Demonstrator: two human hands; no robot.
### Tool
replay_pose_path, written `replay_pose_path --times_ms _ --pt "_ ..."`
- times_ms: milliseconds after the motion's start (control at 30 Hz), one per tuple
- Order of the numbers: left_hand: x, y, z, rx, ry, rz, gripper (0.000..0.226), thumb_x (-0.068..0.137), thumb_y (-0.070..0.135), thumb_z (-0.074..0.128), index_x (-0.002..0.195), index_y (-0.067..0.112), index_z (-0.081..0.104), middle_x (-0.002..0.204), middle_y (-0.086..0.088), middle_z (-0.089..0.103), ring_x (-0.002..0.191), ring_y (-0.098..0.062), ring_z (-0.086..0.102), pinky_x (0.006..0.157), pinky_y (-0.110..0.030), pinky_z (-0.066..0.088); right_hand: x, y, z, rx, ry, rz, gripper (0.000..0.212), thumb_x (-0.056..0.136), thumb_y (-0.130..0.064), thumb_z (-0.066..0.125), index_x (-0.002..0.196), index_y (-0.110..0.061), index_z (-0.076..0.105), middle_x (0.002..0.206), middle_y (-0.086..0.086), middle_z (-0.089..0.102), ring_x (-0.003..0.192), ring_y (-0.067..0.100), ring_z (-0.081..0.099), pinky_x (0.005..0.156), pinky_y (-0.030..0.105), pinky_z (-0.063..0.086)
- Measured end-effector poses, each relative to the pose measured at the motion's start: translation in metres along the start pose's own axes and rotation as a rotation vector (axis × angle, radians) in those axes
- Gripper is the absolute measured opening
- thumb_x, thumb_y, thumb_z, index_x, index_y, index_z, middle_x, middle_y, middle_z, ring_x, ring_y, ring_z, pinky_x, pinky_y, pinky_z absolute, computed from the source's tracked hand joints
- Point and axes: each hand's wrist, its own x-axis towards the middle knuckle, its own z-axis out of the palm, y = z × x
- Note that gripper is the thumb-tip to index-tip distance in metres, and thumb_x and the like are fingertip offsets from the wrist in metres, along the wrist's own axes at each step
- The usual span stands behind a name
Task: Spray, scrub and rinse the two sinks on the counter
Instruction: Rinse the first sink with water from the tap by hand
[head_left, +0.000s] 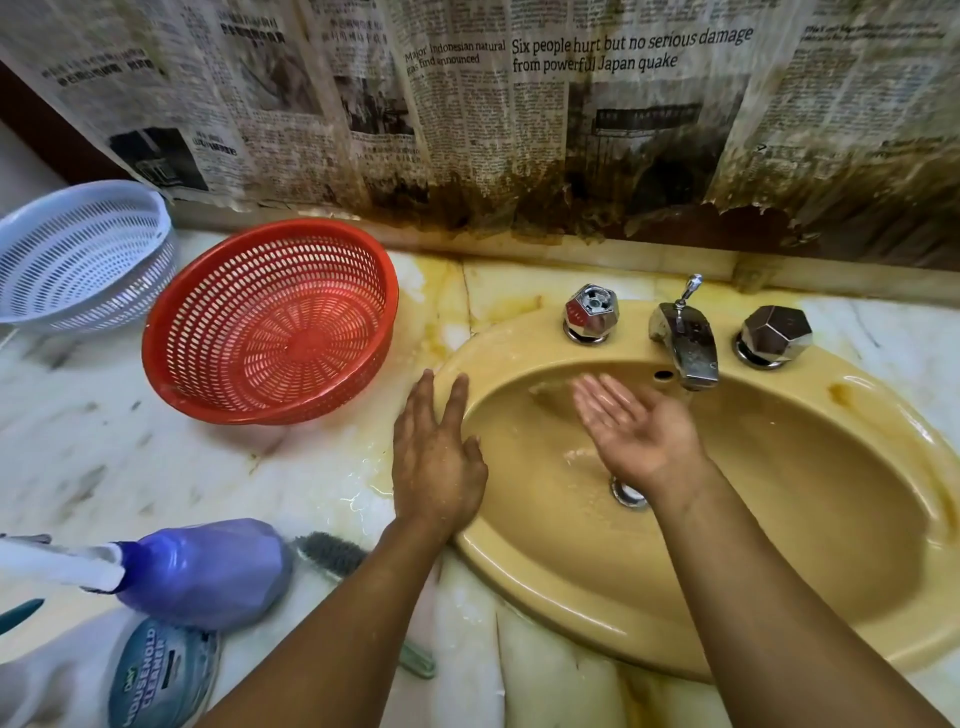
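Head cam: the mustard-yellow ceramic sink (878, 384) sits right of centre, looking wet. The right hand (636, 431) hovers palm-up over the bowl, fingers loose and empty, with the tarnished chrome spout (688, 348) just beyond its fingertips. The left hand (436, 457) lies flat on the sink's left rim, holding nothing. Looks like rinsing to me, and the right hand's nearer both faceted chrome knobs (589, 312). A grey-bristled scrub brush (330, 553) runs diagonally under the left forearm, with a purple spray bottle (208, 571) beside it.

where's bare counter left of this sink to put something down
Bare marble lies between the red basket, the purple spray bottle and the left hand. Crowded at the near-left corner: that bottle, a cleaner bottle, a brush.
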Motion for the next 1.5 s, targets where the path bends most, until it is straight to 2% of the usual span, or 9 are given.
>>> replay_pose_path --times_ms 133,233,400,533,767,833,1067,1333,1500 --pt "0.001 0.001 0.000 -0.022 0.007 -0.017 0.075 0.099 0.025 0.058 0.164 0.034 0.021 0.173 -0.003 0.004 0.157 -0.024 0.006 0.129 -0.041 0.012 0.003 -0.031 -0.055 0.256 0.284 -0.120 0.040 0.111 -0.022 0.029 0.120 -0.001 0.062 0.126 0.016 0.068 0.108 0.030 0.068 0.089 0.041 0.056" --pt "0.001 0.003 -0.003 -0.031 0.003 -0.040 0.074 0.100 0.026 0.058 0.164 0.035 0.022 0.173 -0.002 0.006 0.157 -0.023 0.007 0.129 -0.040 0.012 -0.001 -0.030 -0.047 0.247 0.195 -0.138 0.034 0.110 -0.019 0.037 0.117 0.003 0.062 0.125 0.020 0.070 0.105 0.034 0.071 0.097 0.041 0.057" --pt "0.001 0.004 -0.005 -0.027 -0.013 -0.046 0.072 0.100 0.027 0.057 0.163 0.034 0.024 0.172 -0.006 0.009 0.157 -0.026 0.010 0.128 -0.038 0.010 -0.018 0.026 0.019 -0.263 -0.148 0.084 0.039 0.110 -0.018 0.038 0.125 0.012 0.057 0.125 0.035 0.066 0.121 0.045 0.064 0.099 0.048 0.056" --pt "-0.019 0.010 0.000 -0.026 0.007 -0.113 0.073 0.098 0.023 0.052 0.165 0.025 0.022 0.172 -0.014 0.006 0.157 -0.034 0.010 0.127 -0.041 0.012 -0.030 0.040 0.013 -0.498 -0.088 0.005 0.040 0.111 -0.023 0.039 0.119 0.008 0.062 0.116 0.030 0.070 0.109 0.040 0.070 0.083 0.041 0.063" --pt "-0.098 0.050 0.017 -0.110 -0.008 -0.314 0.079 0.096 0.017 0.047 0.165 0.010 0.010 0.168 -0.025 -0.017 0.157 -0.041 -0.006 0.128 -0.044 0.010 -0.026 -0.038 -0.059 0.207 0.151 -0.148 0.047 0.113 -0.029 0.028 0.128 0.001 0.060 0.123 0.022 0.069 0.103 0.035 0.069 0.084 0.047 0.058" --pt "-0.095 0.050 0.019 -0.095 -0.022 -0.316 0.080 0.094 0.016 0.047 0.165 0.008 0.010 0.166 -0.028 -0.017 0.156 -0.044 -0.007 0.128 -0.047 0.010 -0.019 -0.040 -0.059 0.237 0.147 -0.148 0.044 0.112 -0.029 0.032 0.126 0.001 0.062 0.119 0.020 0.072 0.102 0.033 0.072 0.076 0.046 0.061" --pt "-0.090 0.049 0.025 -0.040 0.020 -0.287 0.081 0.089 0.017 0.045 0.163 0.006 0.015 0.167 -0.029 -0.014 0.156 -0.045 -0.006 0.127 -0.049 0.009 -0.013 0.002 0.008 0.255 -0.112 -0.010 0.056 0.112 -0.033 0.026 0.133 0.012 0.053 0.132 0.035 0.061 0.132 0.046 0.054 0.117 0.053 0.039" --pt "-0.087 0.048 0.030 0.004 0.106 -0.267 0.087 0.080 0.009 0.056 0.161 0.003 0.025 0.168 -0.030 -0.002 0.155 -0.046 0.006 0.126 -0.054 0.019 -0.008 -0.034 -0.048 0.355 0.209 -0.105 0.051 0.112 -0.033 0.028 0.136 0.003 0.056 0.114 0.027 0.068 0.118 0.037 0.065 0.108 0.044 0.049" --pt "-0.071 0.049 0.021 -0.033 0.028 -0.346 0.096 0.078 0.010 0.054 0.165 0.012 0.013 0.170 -0.019 -0.012 0.157 -0.038 -0.003 0.128 -0.046 0.013 -0.020 -0.016 0.008 0.267 -0.140 0.014 0.055 0.111 -0.032 0.031 0.132 0.014 0.052 0.126 0.037 0.063 0.124 0.048 0.059 0.107 0.052 0.050"
